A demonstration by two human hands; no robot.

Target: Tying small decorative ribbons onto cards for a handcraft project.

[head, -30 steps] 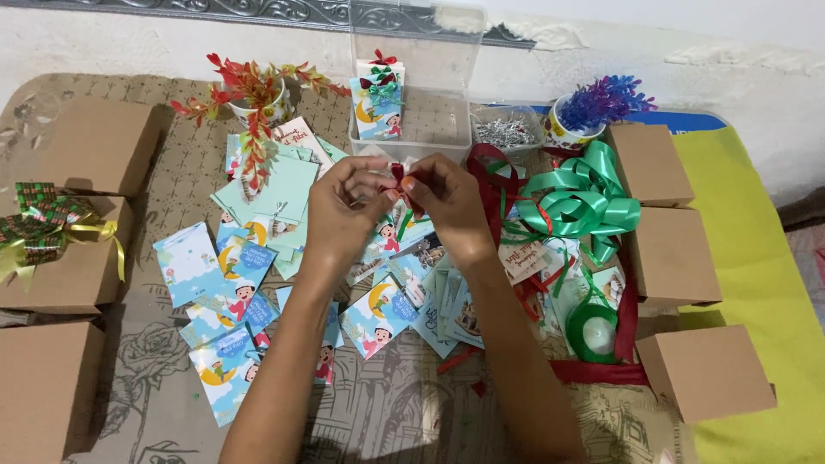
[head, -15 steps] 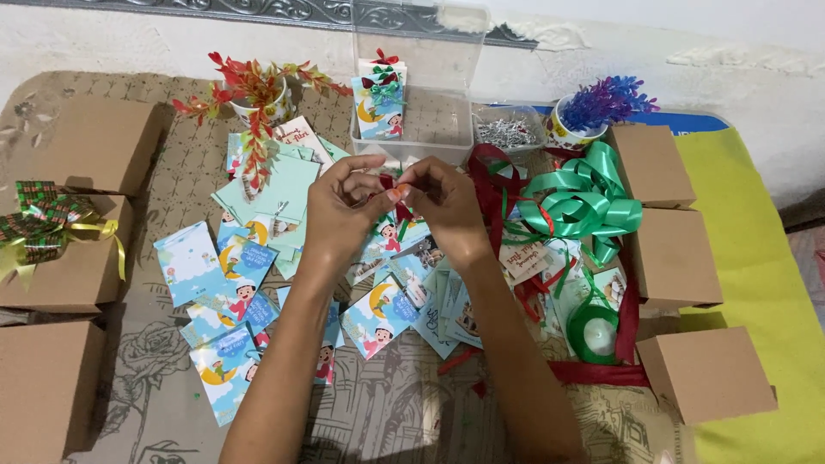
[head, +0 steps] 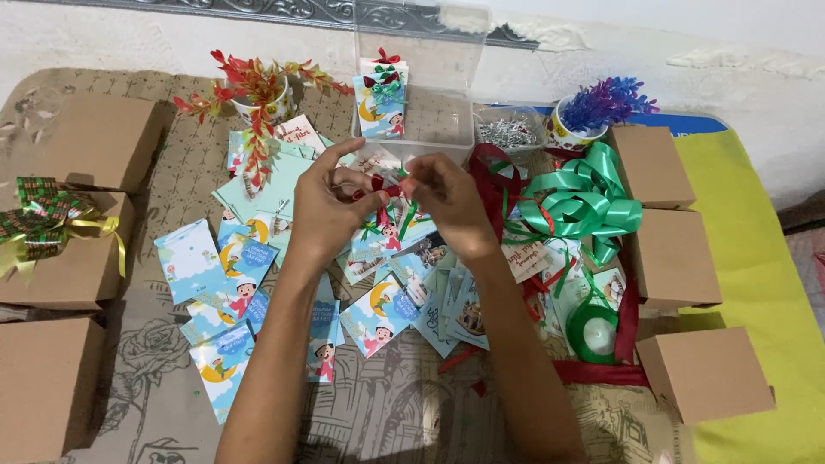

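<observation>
- Both hands have stayed put: left hand (head: 331, 210) and right hand (head: 447, 198) keep pinching a small red ribbon bow (head: 381, 186) between their fingertips.
- Green ribbon strands (head: 406, 215) dangle just below the right hand, much as before.

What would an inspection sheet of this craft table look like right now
Surface: table under patterned brown paper, yellow cloth at the right.
Job's things: small red and green ribbon bow pinched between both hands.
Clutter: illustrated cards scattered; brown boxes along both sides; green ribbon; clear plastic box; two cups of coloured sprigs.
Grippers: left hand and right hand meet at the bow, fingers closed on it.
Cables: nothing seen.
Surroundings: white wall behind.
</observation>
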